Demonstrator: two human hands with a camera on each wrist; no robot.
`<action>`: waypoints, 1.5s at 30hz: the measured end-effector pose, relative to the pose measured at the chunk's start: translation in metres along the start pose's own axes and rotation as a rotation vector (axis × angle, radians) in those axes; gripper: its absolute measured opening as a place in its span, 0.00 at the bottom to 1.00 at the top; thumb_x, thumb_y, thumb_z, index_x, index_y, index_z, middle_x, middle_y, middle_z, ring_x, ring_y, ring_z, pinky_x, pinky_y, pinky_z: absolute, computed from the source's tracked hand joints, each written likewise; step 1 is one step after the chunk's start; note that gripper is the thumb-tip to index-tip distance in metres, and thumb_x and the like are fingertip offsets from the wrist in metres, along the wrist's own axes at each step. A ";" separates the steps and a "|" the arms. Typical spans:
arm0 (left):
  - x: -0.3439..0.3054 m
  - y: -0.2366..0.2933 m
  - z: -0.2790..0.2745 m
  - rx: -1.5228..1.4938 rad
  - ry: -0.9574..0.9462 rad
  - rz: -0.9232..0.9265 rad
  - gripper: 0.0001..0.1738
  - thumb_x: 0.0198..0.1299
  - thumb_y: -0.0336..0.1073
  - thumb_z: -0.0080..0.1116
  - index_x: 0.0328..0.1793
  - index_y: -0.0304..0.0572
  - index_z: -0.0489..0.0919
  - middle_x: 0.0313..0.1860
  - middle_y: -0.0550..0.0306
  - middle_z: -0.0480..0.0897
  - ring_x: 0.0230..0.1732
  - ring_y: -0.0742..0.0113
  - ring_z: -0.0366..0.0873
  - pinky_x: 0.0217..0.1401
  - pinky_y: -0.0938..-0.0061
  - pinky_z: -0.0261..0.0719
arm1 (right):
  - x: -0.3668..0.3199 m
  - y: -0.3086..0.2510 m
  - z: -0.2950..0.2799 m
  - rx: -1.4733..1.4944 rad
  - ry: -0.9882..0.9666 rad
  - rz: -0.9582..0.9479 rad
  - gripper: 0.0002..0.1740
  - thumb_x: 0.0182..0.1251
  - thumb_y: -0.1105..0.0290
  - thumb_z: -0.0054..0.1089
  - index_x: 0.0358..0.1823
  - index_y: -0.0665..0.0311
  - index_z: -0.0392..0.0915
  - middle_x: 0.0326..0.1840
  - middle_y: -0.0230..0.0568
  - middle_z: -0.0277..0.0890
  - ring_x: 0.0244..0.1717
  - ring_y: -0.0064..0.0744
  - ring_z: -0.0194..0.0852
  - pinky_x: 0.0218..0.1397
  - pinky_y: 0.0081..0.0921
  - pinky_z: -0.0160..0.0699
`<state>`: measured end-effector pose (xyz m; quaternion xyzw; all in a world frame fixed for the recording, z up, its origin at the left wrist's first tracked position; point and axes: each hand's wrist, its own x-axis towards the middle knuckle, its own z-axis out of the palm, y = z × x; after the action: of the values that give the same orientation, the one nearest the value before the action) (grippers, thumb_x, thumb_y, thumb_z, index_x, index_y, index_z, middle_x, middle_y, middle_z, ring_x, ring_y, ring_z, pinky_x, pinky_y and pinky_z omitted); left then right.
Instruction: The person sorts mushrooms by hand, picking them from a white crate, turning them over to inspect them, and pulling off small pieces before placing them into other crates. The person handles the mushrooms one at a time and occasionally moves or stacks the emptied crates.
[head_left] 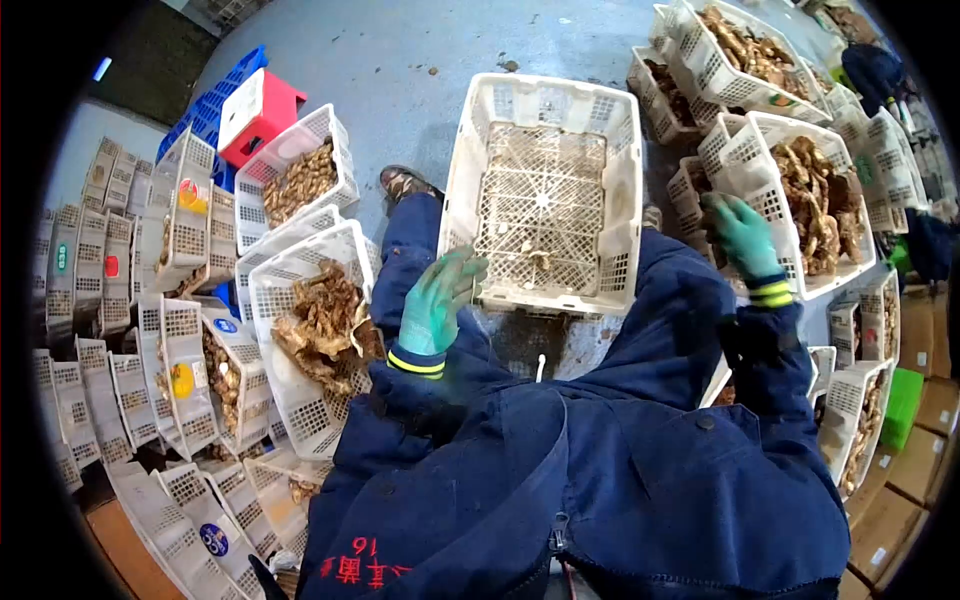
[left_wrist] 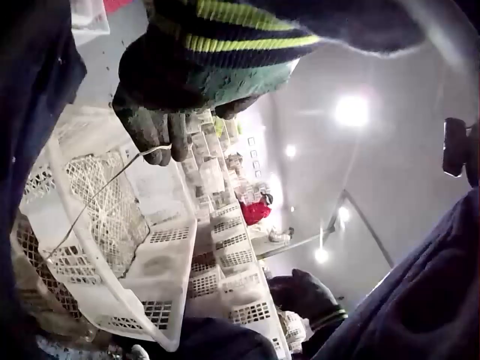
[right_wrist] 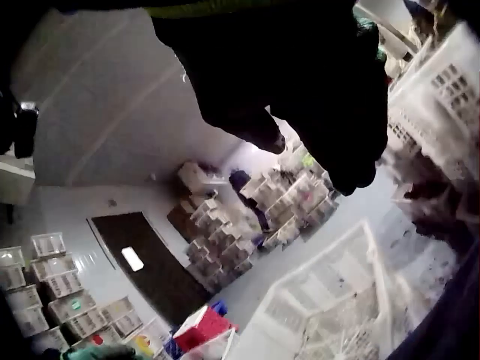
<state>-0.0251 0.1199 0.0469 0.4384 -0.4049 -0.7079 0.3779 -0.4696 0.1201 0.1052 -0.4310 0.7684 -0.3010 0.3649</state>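
Note:
A white plastic crate [head_left: 545, 165] stands between the person's legs, with a few small pale scraps on its lattice floor. At its near left corner is my left hand [head_left: 440, 300], in a green glove, fingers extended by the rim. A thin pale strand [left_wrist: 96, 191] runs down from those fingertips in the left wrist view. My right hand [head_left: 745, 240], also gloved, is beside a right-hand crate [head_left: 752, 165] of brown mushroom-like clumps [head_left: 815, 200]. Its fingers appear dark and loosely extended in the right wrist view, with nothing visible in them.
Another crate [head_left: 300, 425] of large brown clumps [head_left: 320, 325] stands close by the left forearm. Stacked crates [head_left: 185, 400] line the left side, and more stand at the right. A red-and-white stool [head_left: 262, 115] is at the upper left. Cardboard boxes [head_left: 885, 530] sit at the lower right.

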 end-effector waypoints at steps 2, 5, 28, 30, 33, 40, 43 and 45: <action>-0.003 0.003 -0.008 0.011 0.032 0.044 0.46 0.62 0.69 0.47 0.70 0.33 0.62 0.61 0.43 0.74 0.62 0.54 0.73 0.65 0.63 0.69 | 0.030 0.007 0.059 -0.268 -0.073 0.025 0.19 0.71 0.57 0.50 0.55 0.62 0.74 0.44 0.45 0.79 0.43 0.37 0.77 0.46 0.26 0.75; -0.002 -0.011 -0.034 -0.037 0.046 0.172 0.42 0.64 0.64 0.46 0.69 0.34 0.63 0.60 0.45 0.75 0.61 0.56 0.74 0.64 0.66 0.71 | 0.113 0.115 0.140 -0.863 -0.014 -0.140 0.34 0.65 0.40 0.45 0.53 0.64 0.74 0.48 0.59 0.77 0.52 0.58 0.73 0.56 0.44 0.70; -0.023 0.041 -0.182 0.499 0.653 0.857 0.31 0.69 0.38 0.46 0.74 0.32 0.56 0.67 0.44 0.67 0.67 0.57 0.66 0.67 0.66 0.67 | -0.042 -0.202 0.130 0.168 0.311 -0.907 0.15 0.57 0.69 0.71 0.41 0.71 0.80 0.22 0.27 0.75 0.24 0.12 0.69 0.25 0.14 0.67; -0.064 0.065 -0.198 0.554 0.881 0.839 0.31 0.70 0.44 0.44 0.73 0.30 0.57 0.65 0.40 0.68 0.66 0.55 0.67 0.68 0.64 0.66 | -0.083 -0.243 0.170 0.199 0.224 -1.106 0.21 0.55 0.69 0.72 0.49 0.71 0.79 0.23 0.34 0.77 0.23 0.15 0.70 0.23 0.17 0.69; -0.123 0.100 -0.209 -0.022 1.017 0.791 0.31 0.70 0.47 0.44 0.72 0.31 0.59 0.63 0.42 0.70 0.62 0.55 0.71 0.65 0.65 0.69 | -0.103 -0.264 0.226 0.175 0.092 -1.470 0.35 0.53 0.72 0.70 0.63 0.71 0.68 0.34 0.43 0.80 0.21 0.24 0.73 0.21 0.21 0.72; -0.226 0.095 -0.252 -0.387 0.459 0.988 0.34 0.71 0.52 0.43 0.76 0.41 0.53 0.73 0.49 0.60 0.73 0.57 0.57 0.76 0.60 0.55 | -0.183 -0.269 0.276 0.069 -0.264 -1.622 0.46 0.44 0.61 0.69 0.67 0.71 0.63 0.52 0.47 0.72 0.50 0.42 0.74 0.51 0.37 0.71; -0.237 0.098 -0.250 -0.406 0.862 0.934 0.33 0.69 0.49 0.47 0.74 0.40 0.57 0.69 0.49 0.65 0.69 0.56 0.62 0.74 0.59 0.60 | -0.176 -0.286 0.300 -0.074 -0.300 -1.675 0.46 0.47 0.63 0.68 0.69 0.70 0.58 0.53 0.47 0.72 0.50 0.43 0.74 0.51 0.36 0.70; -0.222 0.117 -0.259 -0.414 1.081 0.904 0.31 0.68 0.47 0.50 0.72 0.39 0.60 0.66 0.50 0.69 0.66 0.55 0.66 0.73 0.58 0.62 | -0.175 -0.295 0.302 0.058 -0.163 -1.722 0.43 0.49 0.65 0.67 0.69 0.68 0.61 0.52 0.47 0.73 0.49 0.43 0.74 0.49 0.37 0.71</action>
<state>0.3090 0.2099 0.1478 0.4363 -0.1612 -0.2299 0.8549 -0.0277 0.0976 0.2203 -0.8739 0.1380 -0.4601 0.0746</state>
